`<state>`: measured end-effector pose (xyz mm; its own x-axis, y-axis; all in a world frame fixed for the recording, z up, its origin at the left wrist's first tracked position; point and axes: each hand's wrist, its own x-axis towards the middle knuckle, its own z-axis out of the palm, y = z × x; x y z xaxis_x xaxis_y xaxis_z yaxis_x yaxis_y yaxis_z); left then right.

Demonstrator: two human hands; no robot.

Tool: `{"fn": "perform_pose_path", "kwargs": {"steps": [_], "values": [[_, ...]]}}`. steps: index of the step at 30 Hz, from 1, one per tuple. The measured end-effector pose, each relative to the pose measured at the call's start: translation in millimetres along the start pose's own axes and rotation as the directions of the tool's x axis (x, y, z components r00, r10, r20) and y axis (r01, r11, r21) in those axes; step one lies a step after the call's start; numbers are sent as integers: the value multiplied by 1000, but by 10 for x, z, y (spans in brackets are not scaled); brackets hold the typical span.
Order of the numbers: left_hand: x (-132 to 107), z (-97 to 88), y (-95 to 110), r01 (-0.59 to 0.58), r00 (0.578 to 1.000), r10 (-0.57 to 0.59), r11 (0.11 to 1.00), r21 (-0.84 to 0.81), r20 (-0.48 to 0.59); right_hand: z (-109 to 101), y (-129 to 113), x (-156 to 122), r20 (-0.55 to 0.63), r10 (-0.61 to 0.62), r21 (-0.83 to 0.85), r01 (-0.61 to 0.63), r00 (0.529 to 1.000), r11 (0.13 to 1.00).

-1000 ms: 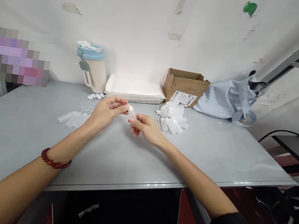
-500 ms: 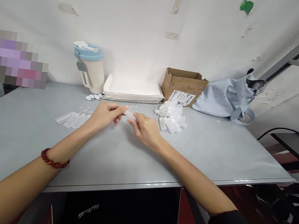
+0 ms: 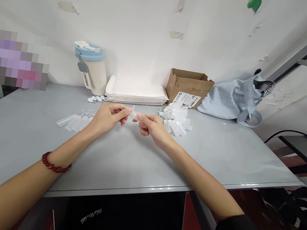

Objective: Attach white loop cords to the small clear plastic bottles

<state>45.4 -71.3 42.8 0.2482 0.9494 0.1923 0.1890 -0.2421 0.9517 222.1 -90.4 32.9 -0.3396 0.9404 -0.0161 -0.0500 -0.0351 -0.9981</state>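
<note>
My left hand (image 3: 109,116) and my right hand (image 3: 151,127) meet above the grey table (image 3: 136,154), fingertips pinched on the two ends of one small clear plastic piece (image 3: 133,114) with a thin white loop. A pile of the same clear pieces (image 3: 176,121) lies just right of my right hand. Another row of clear pieces (image 3: 76,122) lies left of my left hand. A red bead bracelet is on my left wrist.
Along the wall stand a beige cup with a blue lid (image 3: 90,68), a stack of white sheets (image 3: 136,92), an open cardboard box (image 3: 189,88) and a pale blue cloth bag (image 3: 234,102). A few small white bits (image 3: 96,99) lie by the cup. A black cable (image 3: 291,135) runs at the right.
Both hands have sunk a little toward the table. The clear piece, first tilted in my right fingers, now lies level between both hands' pinches.
</note>
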Motion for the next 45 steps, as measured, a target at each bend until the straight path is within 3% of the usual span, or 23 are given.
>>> {"fn": "perform_pose_path", "kwargs": {"steps": [2,5,8,10,12,16,20,23,27,30,32,34,36,38,41,45], "values": [[-3,6,6,27,1000,-27,1000,0,-4,18,26,-2,-88,-139,-286,109,986,952],[-17,32,24,86,996,-86,996,25,-10,36,87,7,-48,-368,-695,234,929,680],[-31,66,40,108,994,-108,993,43,16,33,148,24,86,-407,-867,269,909,419],[-36,84,40,117,992,-118,993,30,35,28,161,28,119,-383,-893,268,916,362],[-36,98,31,136,989,-136,991,-8,51,27,145,20,127,-374,-872,283,919,399],[-27,108,-9,156,987,-150,983,-98,63,36,60,-13,88,-339,-740,290,937,607],[-20,94,-26,134,990,-127,983,-124,62,15,-3,-18,25,-210,-516,192,977,834],[-25,80,-7,121,991,-114,988,-97,75,-23,-13,0,61,-63,-276,78,996,958],[-32,87,12,100,992,-93,992,-75,88,-70,-19,30,135,-11,-117,27,991,993],[-12,86,-7,68,997,-66,997,-40,33,-164,-42,67,68,-88,-247,102,994,964],[20,55,-34,61,997,-61,998,-13,-53,-306,-60,107,-51,-209,-454,163,977,876],[63,-11,-70,69,986,-64,997,29,-153,-512,-74,157,-169,-405,-717,170,899,676],[112,-105,-111,95,966,-70,991,89,-248,-745,-81,205,-199,-540,-893,77,818,444],[162,-212,-158,127,942,-76,982,137,-327,-952,-80,246,-222,-584,-953,-48,781,298],[227,-371,-222,141,914,-54,972,190,-402,-1148,-54,287,-212,-604,-976,-136,768,170],[275,-558,-261,155,897,16,925,348,-441,-1252,12,324,-192,-573,-981,-159,796,108]]}}
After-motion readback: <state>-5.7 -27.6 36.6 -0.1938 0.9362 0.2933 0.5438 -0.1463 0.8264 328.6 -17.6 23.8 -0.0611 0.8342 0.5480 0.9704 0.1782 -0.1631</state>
